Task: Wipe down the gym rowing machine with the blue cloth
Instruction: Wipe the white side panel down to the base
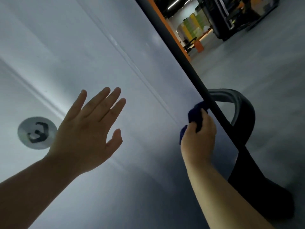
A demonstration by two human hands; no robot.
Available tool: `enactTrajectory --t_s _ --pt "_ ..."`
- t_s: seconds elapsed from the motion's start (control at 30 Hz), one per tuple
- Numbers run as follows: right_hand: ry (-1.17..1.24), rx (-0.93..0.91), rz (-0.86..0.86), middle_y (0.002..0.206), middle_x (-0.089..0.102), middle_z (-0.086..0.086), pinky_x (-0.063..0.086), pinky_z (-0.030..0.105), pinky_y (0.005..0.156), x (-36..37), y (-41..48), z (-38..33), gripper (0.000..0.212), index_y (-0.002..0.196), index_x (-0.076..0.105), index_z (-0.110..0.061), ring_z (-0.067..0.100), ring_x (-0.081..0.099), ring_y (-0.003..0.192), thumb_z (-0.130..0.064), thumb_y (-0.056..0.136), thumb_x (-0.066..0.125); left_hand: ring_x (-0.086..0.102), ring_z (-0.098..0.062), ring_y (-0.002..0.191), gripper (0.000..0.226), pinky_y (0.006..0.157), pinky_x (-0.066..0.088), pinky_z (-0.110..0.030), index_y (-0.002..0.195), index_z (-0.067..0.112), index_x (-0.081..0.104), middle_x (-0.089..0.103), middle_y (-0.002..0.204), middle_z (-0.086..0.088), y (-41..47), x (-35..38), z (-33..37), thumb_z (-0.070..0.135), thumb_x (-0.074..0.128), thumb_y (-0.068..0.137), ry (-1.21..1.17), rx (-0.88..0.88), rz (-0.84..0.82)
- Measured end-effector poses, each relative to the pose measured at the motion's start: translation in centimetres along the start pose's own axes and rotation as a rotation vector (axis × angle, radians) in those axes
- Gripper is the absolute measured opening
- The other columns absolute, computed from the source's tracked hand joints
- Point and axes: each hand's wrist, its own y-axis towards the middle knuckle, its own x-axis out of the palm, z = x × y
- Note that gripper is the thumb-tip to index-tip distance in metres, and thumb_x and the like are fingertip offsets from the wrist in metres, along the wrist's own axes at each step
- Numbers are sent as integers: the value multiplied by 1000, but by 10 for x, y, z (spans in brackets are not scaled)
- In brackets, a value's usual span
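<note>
Blue cloth (pixel 195 119) gripped by R hand (pixel 199 141) fingers at black edge (pixel 194 75); L hand (pixel 87 129) splayed, empty; press firm, long strokes.

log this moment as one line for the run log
left hand: fingers straight, over grey panel | right hand: grips blue cloth at black edge trim | round logo badge: left of left hand

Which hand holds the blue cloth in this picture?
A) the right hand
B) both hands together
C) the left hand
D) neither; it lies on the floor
A: the right hand grips the blue cloth against the black edge of the pale panel, while the left hand is spread open and holds nothing.
</note>
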Motion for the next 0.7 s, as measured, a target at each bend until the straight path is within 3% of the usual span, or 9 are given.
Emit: enactTrajectory --t_s 0.07,0.17,0.23,0.27,0.3,0.4,0.47,0.63,0.7 --pt "-26 -4 -33 158 28 2 19 16 110 5 -10 -3 47 149 39 -23 15 27 144 -11 103 40 30 -26 145 59 120 18 -53 145 7 46 33 157 -9 -16 2 5 33 43 91 -9 -35 6" --pt "-73 -528 -288 160 23 -1 27 33 119 20 -59 -20 47 148 38 -28 16 21 148 -15 103 41 29 -29 146 60 118 20 -56 147 7 43 32 157 -11 -41 9 17 32 45 92 -8 -100 26" --pt "-220 -879 -449 159 26 2 36 46 115 16 -73 -7 45 147 37 -25 23 21 150 -20 102 40 27 -30 146 62 120 16 -54 149 8 39 30 158 -12 -59 13 23 34 44 92 -19 -171 34" --pt "-266 -949 -458 158 28 5 39 50 112 12 -67 1 44 147 37 -23 26 23 149 -21 103 39 25 -31 147 63 120 13 -52 149 9 38 29 159 -12 -69 15 26 36 43 92 -23 -218 43" --pt "-261 -898 -417 158 28 7 39 52 111 8 -57 5 44 147 37 -22 27 25 148 -22 103 40 24 -32 147 63 121 11 -52 149 11 38 29 159 -12 -79 16 27 37 43 92 -27 -264 60" --pt "-132 -409 -191 161 21 8 30 47 117 8 -29 -4 49 152 33 -22 23 22 148 -17 104 40 20 -35 148 63 120 10 -53 149 15 37 27 159 -15 -113 21 33 41 45 92 -39 -399 102" --pt "-168 -417 -187 163 17 9 27 47 118 24 -44 -21 51 153 30 -20 23 17 150 -15 103 40 18 -36 148 64 120 8 -52 149 16 35 23 160 -16 -132 26 38 43 46 92 -50 -499 101" --pt "-414 -1215 -698 163 18 8 12 46 122 28 -95 -6 52 151 33 -22 25 5 153 -16 100 42 11 -35 150 67 121 0 -47 149 15 36 17 162 -16 -156 30 52 46 45 90 -144 -693 121" --pt "-446 -1334 -753 161 23 8 12 45 123 18 -73 -5 49 148 37 -21 24 11 152 -14 100 45 7 -33 151 69 122 -3 -44 149 15 35 14 163 -13 -169 32 59 47 45 88 -214 -801 129"
